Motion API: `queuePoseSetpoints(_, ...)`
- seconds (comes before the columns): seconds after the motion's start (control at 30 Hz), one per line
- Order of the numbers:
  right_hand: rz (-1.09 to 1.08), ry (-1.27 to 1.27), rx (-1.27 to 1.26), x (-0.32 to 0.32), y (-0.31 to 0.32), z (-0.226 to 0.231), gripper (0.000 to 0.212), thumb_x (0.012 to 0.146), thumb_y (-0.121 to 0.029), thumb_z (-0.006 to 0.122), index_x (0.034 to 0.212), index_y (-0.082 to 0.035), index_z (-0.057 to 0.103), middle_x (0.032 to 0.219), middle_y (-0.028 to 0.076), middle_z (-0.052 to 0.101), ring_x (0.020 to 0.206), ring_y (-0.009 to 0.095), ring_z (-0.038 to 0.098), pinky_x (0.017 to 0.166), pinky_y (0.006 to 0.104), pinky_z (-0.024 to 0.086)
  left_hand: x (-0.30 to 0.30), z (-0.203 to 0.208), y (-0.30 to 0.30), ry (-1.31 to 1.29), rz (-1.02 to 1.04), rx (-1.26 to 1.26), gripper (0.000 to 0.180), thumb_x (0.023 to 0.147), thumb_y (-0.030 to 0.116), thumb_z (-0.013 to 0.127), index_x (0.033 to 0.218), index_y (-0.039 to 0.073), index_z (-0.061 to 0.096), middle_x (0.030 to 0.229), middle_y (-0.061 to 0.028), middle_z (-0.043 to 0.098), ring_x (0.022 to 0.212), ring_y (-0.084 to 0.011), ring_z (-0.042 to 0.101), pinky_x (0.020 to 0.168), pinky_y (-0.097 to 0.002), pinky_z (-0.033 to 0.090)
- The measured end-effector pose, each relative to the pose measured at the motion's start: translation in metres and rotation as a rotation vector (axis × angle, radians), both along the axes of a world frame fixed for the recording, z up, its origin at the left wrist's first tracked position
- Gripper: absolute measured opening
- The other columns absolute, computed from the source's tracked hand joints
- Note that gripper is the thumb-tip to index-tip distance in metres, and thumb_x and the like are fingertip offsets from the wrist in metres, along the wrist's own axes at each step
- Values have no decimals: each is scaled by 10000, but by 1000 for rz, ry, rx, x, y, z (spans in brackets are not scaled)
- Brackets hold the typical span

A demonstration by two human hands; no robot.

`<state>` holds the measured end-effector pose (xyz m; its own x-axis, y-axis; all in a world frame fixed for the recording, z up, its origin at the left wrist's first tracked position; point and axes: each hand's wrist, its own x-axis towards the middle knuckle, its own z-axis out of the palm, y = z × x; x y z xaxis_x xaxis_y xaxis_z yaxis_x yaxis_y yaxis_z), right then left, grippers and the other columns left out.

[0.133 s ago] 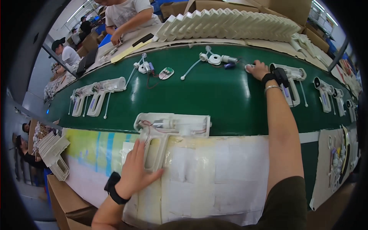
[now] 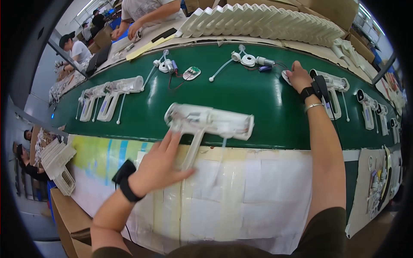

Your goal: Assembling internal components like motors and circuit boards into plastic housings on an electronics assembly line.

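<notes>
My left hand (image 2: 161,165) has its fingers stretched out and its thumb apart, pressed against the handle of a white gun-shaped plastic housing (image 2: 223,122). Wires and a motor show inside the blurred housing, and a thin tube (image 2: 220,161) hangs down from it. The housing lies tilted over the near edge of the green belt (image 2: 180,92). Farther off on the right, my right hand (image 2: 300,78) has its fingers closed on a white oval plate (image 2: 285,77), mostly hidden by them. Wires run from the plate towards a motor assembly (image 2: 260,62).
Other part-filled housings stand on the belt at left (image 2: 116,92) and right (image 2: 333,84). A wired circuit board (image 2: 192,73) lies at the far side. Stacked white shells (image 2: 262,23) line the back. A co-worker's hands (image 2: 133,30) are at the far left. More shells (image 2: 58,163) sit near left.
My left hand and the housing have moved away from me and rightward, and the housing has tilted, its tube now showing. My right hand stays at the white plate. The whole view has shifted slightly.
</notes>
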<state>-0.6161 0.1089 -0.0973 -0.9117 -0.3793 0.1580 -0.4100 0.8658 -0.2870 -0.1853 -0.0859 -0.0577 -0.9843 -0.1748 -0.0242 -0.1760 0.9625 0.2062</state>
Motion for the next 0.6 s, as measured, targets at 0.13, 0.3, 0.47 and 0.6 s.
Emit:
queuePoseSetpoints(0.13,152,149,-418,-25,31,11,325,762,-253,656,948,-4,563,821,176,640,781,322,637,717,395,500,-69,-6,1,-46,-44,-19,890,709,503,673,1308,-64,336,1319,-332,368,1020,-471,522,834,-472,488)
queuePoseSetpoints(0.3,178,330,-334,10,52,87,329,744,-289,692,866,9,627,820,160,654,785,284,639,707,367,496,-145,-36,6,100,33,-6,879,699,539,664,1309,-21,369,1325,-323,364,1038,-464,525,817,-473,501)
queuePoseSetpoints(0.47,264,579,-409,34,101,189,263,828,-258,654,897,-5,640,794,82,649,730,163,587,685,298,462,-200,-54,-3,376,82,233,823,721,576,643,1263,-8,437,1303,-323,387,1084,-423,521,902,-470,454)
queuePoseSetpoints(0.6,288,645,-389,89,183,259,240,921,-247,563,993,-22,610,844,12,590,795,95,528,730,228,426,-139,-25,-42,521,-18,79,712,726,484,668,1229,12,491,1296,-243,433,1130,-357,500,927,-485,423)
